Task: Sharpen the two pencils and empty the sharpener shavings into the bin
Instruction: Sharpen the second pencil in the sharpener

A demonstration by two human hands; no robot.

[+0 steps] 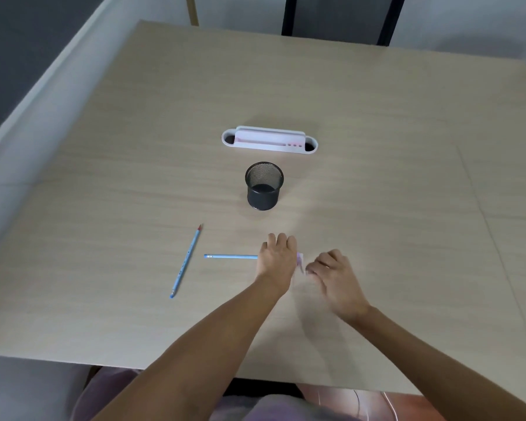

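Two blue pencils are on the wooden table. One pencil (185, 261) lies loose at the left, its red-brown tip pointing away from me. My left hand (277, 256) grips the other pencil (230, 256), which sticks out level to the left. A small pale pink sharpener (300, 262) shows between my hands, mostly hidden. My right hand (331, 273) has curled fingers right beside the sharpener; whether it holds it is unclear. A black mesh bin (264, 185) stands upright just beyond my hands.
A white and pink desk organiser (269, 140) sits behind the bin. The table's (377, 147) front edge runs close to my body. A wall edge borders the left side, and dark chair legs stand beyond the far edge.
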